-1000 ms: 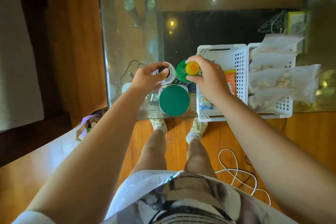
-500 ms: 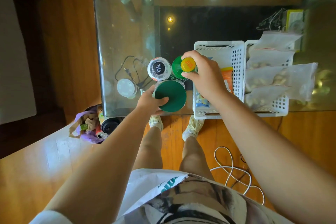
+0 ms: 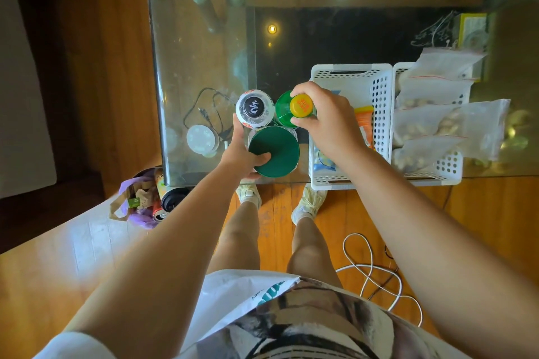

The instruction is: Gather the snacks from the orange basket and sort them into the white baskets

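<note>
**Both hands on containers at the counter's near edge**

While the left hand point(image 3: 243, 151) curls its grip round the jar with the dark green lid point(image 3: 273, 151), thumb lying on the lid, the right hand point(image 3: 326, 122) pinches the yellow cap point(image 3: 302, 106) of a green bottle point(image 3: 282, 109) from above; the cap carries orange print too small to read. Both stand close to the glass counter's point(image 3: 186, 67) near edge, left of the baskets; just behind the jar and touching the left fingers stands a clear bottle with a black cap point(image 3: 254, 108) bearing a white squiggle logo, its wording unreadable. The first white basket point(image 3: 379, 87) sits against the near edge, holding an orange packet point(image 3: 364, 122) and a blue-and-white packet point(image 3: 323, 160) with print I cannot make out; the second white basket point(image 3: 446, 166), touching its right side, is heaped with clear zip bags of pale nuts point(image 3: 431, 122), one bag spilling over its right rim. Toward the counter's left edge lie a small round white device point(image 3: 202, 138) and its black cord point(image 3: 210, 108). On the wooden floor, a bag of rubbish point(image 3: 143, 201) sits below the counter's near-left corner; a white cable point(image 3: 376, 277) loops to the right of the person's legs.
</note>
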Action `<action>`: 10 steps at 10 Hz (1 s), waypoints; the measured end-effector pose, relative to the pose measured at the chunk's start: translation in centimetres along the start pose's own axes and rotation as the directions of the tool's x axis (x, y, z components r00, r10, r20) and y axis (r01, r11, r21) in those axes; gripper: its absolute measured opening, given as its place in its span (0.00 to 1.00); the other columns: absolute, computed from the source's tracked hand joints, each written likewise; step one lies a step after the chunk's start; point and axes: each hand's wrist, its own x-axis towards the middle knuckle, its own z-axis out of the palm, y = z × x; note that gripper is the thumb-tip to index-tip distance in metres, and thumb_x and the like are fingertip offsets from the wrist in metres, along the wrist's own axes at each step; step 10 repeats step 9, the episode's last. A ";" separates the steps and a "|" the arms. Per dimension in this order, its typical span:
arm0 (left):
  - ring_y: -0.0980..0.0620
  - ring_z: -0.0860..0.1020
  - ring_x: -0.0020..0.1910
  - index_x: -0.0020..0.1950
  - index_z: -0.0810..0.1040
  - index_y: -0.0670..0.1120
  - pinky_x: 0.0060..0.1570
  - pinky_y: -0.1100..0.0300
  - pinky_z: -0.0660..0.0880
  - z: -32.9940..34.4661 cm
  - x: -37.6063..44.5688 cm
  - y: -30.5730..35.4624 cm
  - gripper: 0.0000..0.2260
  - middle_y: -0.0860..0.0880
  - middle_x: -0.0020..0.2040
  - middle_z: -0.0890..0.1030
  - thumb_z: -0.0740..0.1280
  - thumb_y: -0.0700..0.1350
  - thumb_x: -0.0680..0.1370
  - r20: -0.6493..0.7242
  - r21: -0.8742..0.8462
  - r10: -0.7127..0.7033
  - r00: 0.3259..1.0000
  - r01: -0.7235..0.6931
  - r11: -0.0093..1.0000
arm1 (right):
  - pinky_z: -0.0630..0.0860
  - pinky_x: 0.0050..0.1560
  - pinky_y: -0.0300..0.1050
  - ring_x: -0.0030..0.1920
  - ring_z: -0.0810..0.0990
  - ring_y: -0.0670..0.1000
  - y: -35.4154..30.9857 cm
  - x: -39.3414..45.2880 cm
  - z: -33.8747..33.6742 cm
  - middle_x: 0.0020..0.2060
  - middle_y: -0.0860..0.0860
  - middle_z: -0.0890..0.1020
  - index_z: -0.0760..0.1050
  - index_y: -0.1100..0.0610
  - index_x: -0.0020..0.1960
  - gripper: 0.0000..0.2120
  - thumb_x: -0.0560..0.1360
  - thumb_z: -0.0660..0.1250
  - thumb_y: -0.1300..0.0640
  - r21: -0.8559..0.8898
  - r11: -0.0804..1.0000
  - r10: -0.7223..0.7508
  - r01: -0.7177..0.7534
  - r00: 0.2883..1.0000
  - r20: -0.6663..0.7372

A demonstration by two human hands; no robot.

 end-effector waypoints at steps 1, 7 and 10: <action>0.38 0.70 0.65 0.76 0.46 0.57 0.53 0.39 0.77 -0.1 0.1 -0.1 0.43 0.42 0.69 0.67 0.68 0.32 0.73 0.004 -0.013 -0.016 1.000 0.016 1.000 | 0.65 0.41 0.37 0.45 0.72 0.48 0.0 -0.1 0.2 0.48 0.52 0.81 0.74 0.55 0.55 0.15 0.70 0.72 0.59 0.018 1.000 0.003 -0.003 1.000 -0.009; 0.41 0.69 0.67 0.77 0.43 0.44 0.57 0.52 0.71 0.9 -0.9 -0.7 0.42 0.42 0.73 0.64 0.70 0.40 0.74 -0.207 0.118 0.026 0.978 -0.001 0.993 | 0.62 0.69 0.46 0.73 0.59 0.50 0.7 -2.3 -0.1 0.73 0.51 0.62 0.60 0.51 0.72 0.31 0.72 0.69 0.58 0.191 0.970 0.132 -0.150 0.986 0.104; 0.41 0.68 0.69 0.76 0.49 0.46 0.59 0.52 0.68 2.0 -5.1 -1.1 0.36 0.43 0.74 0.65 0.68 0.43 0.75 -0.361 0.038 0.031 0.932 -0.018 0.999 | 0.73 0.55 0.34 0.56 0.76 0.42 0.4 -9.3 -7.8 0.60 0.48 0.77 0.71 0.49 0.64 0.19 0.74 0.66 0.60 0.380 0.915 0.105 -0.132 0.990 0.092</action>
